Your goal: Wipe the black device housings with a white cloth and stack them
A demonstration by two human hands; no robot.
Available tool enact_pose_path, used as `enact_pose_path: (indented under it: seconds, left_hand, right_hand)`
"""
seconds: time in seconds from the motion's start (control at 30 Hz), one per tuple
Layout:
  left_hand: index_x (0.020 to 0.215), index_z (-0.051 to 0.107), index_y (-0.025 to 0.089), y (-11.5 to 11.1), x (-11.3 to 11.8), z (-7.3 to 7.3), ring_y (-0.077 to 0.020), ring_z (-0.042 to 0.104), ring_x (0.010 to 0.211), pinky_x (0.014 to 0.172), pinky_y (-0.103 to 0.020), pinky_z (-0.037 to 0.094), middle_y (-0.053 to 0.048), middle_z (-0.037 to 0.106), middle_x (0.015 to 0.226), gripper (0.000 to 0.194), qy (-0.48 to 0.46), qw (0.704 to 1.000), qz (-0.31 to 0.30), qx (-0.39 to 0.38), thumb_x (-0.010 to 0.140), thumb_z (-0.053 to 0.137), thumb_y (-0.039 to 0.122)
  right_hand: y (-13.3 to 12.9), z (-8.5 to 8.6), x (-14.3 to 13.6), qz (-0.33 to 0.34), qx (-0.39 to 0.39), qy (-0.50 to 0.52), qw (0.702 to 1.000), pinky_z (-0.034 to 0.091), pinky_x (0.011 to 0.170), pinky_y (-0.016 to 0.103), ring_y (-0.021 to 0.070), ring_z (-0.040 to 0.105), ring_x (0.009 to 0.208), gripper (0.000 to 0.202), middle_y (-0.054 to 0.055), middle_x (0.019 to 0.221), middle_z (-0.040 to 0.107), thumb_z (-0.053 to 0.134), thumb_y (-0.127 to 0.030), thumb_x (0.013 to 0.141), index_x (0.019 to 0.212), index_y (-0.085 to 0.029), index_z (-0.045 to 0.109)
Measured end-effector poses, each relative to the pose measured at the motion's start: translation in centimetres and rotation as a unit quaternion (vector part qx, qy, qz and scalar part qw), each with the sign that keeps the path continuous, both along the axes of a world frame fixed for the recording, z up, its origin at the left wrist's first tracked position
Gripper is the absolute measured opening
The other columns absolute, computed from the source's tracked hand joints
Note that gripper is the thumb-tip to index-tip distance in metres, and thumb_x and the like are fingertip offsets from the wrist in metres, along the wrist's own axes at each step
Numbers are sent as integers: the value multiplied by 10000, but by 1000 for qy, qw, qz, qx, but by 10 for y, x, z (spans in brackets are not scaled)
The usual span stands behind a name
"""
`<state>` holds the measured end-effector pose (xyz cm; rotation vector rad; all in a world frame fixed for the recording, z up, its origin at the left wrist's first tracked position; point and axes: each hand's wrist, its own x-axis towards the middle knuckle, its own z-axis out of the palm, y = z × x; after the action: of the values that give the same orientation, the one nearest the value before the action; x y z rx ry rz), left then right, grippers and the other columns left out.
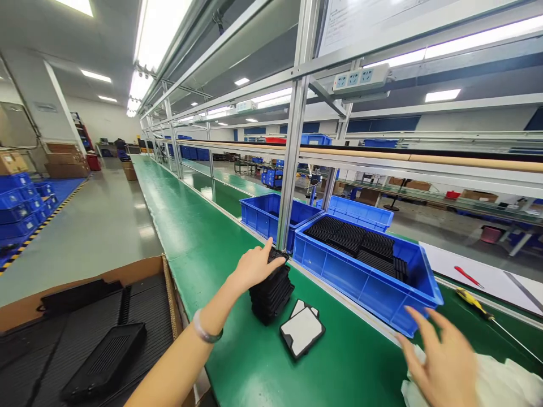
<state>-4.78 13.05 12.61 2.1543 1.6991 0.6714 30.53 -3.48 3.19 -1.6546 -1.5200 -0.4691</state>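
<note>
Our right hand (441,362) hovers open, empty, above white cloth (500,384); left hand (254,265) rests atop the black stack (271,294), unclenched. Stacking appears underway; one panel (302,329) lies loose.

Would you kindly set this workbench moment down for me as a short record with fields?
Setting: long green workbench under an aluminium frame
Left hand: left hand rests, fingers spread, on top of the stack of black parts
Right hand: right hand open, holding nothing, above the white cloth
Beside the stack: flat white-faced parts with black rims, lying on the bench
Nearest bin: blue bin holding rows of black parts
Right of the bin: white sheet with a red pen
Lower left: cardboard box holding black trays
</note>
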Motion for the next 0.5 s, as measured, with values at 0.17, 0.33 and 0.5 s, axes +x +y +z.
enact_pose_path:
  seconds: [0.17, 0.33, 0.5]
  left_hand:
    - [1448, 372, 165, 41, -32, 1, -359, 476, 1271, 1036, -469, 371, -177, 546, 1354, 733, -272, 936, 13, -224, 904, 363, 656]
    - [889, 672, 116, 52, -19, -16, -231, 683, 846, 847, -344, 519, -121, 726, 871, 632, -352, 846, -54, -397, 989, 209, 533]
    - [827, 647, 137, 52, 3, -33, -185, 661, 740, 826, -305, 511, -76, 707, 795, 502, -392, 805, -88, -437, 983, 342, 504]
  right_hand:
    - [57, 13, -112, 296, -287, 571, 710, 377, 1092, 415, 274, 437, 1302, 747, 125, 1444, 422, 653, -633, 755, 1353, -238, 443]
    - [116, 30, -195, 267, -410, 715, 499, 276, 1064, 650, 375, 451, 1281, 812, 279, 1401, 415, 362, -729, 878, 1392, -100, 373]
    - [139, 47, -225, 283, -427, 739, 438, 32, 1048, 737, 374, 544, 1166, 789, 197, 1160, 638, 123, -731, 906, 1158, -150, 595]
